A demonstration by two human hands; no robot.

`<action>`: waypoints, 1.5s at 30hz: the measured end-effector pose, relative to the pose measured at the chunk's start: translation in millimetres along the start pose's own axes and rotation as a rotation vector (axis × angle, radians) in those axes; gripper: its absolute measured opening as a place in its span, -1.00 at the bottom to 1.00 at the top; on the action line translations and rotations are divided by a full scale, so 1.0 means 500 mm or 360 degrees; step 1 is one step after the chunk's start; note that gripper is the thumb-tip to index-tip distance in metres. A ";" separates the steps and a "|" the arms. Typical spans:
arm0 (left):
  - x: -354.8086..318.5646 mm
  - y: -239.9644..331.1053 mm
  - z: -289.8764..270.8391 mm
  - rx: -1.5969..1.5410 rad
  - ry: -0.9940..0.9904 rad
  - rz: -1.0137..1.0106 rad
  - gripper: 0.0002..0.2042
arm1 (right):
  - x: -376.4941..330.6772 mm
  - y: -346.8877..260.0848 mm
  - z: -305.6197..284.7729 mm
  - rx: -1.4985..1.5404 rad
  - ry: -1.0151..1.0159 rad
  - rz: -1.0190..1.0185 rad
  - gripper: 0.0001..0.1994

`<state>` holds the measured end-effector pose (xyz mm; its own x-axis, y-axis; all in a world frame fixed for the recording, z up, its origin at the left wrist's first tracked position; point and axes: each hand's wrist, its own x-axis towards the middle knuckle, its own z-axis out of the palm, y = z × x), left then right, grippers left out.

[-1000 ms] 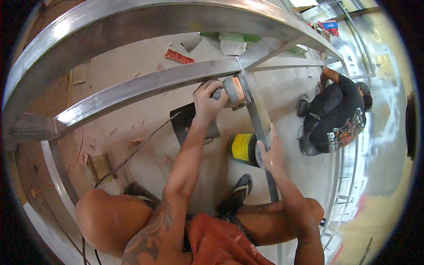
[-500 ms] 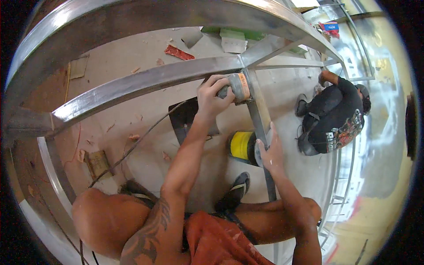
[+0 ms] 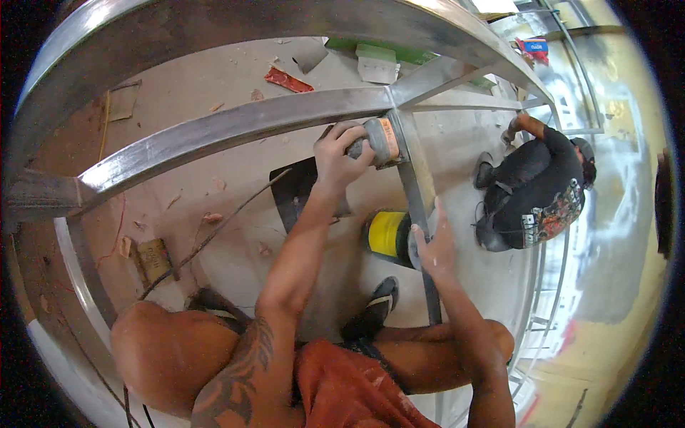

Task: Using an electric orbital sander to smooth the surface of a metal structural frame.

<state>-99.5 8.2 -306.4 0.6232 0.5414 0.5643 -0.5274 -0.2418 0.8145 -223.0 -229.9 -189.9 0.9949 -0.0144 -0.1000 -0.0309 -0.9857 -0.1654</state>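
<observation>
My left hand is closed over the grip of a grey handheld power sander with an orange label. The sander's pad lies against a metal bar, just below its joint with a curved metal rail. Farther down the same bar, my right hand straddles it, thumb on the left side and extended fingers on the right. Part of that grip is hidden. Beside my right hand, a black bucket with a yellow label stands or lies behind the bar; I cannot tell which.
A broad metal rail arches across the top. Below the curved rail are a black flat panel, a dark cord and a brown block. A red wrapper lies beyond. At right, a person in black crouches.
The view has shifted slightly. My left hand and the sander stay near the joint, and my right hand stays on the bar. The cord's visible upper part has moved down and left.
</observation>
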 end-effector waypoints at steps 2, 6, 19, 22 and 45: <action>-0.002 -0.001 -0.002 0.0033 -0.0068 -0.0042 -0.80 | -0.002 -0.003 -0.002 -0.0043 0.0011 -0.0005 -0.19; 0.013 0.014 0.007 -0.0075 -0.0011 0.0019 -0.79 | -0.003 0.007 0.005 -0.0036 0.0027 -0.0046 -0.20; -0.007 -0.031 -0.005 -0.0068 -0.0079 -0.0100 -0.80 | 0.006 0.038 0.025 -0.0040 0.0145 -0.0159 -0.17; -0.013 -0.024 -0.005 -0.0090 -0.0107 -0.0177 -0.81 | 0.004 0.033 0.025 -0.0068 0.0155 -0.0154 -0.18; 0.027 0.026 0.006 -0.0049 -0.0061 0.0091 -0.82 | 0.005 0.032 0.022 -0.0054 0.0186 -0.0270 -0.19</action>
<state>-96.1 9.8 -288.0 0.6130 0.4962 0.6148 -0.5797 -0.2463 0.7767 -222.1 -243.8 -203.4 0.9900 0.1349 0.0412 0.1393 -0.9807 -0.1370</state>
